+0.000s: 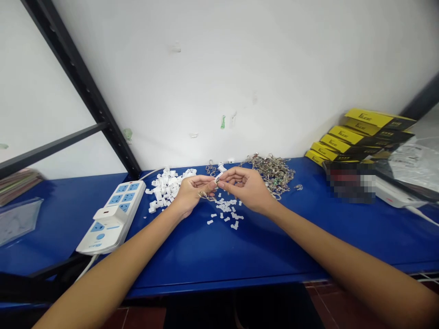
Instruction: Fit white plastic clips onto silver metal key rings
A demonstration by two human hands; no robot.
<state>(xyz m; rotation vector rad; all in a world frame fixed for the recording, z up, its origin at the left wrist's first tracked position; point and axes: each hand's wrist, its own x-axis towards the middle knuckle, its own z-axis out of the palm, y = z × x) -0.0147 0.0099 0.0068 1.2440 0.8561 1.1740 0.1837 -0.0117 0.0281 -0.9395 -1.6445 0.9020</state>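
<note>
Small piece [217, 180] pinched between your left hand [190, 195] and right hand [247, 187]

It is above the blue table [192, 256], its shape mostly hidden by your grip; metal rings [205, 195] show against your left hand, and your right hand partly covers the metal pile [274, 171].

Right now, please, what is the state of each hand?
Left hand: closed, holding small metal clips.
Right hand: closed, pinching what looks like a small white piece.

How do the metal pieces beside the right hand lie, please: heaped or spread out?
Mostly heaped: the metal pieces overlap in a mound beside the right hand, while some lie loose on the blue table.
</note>
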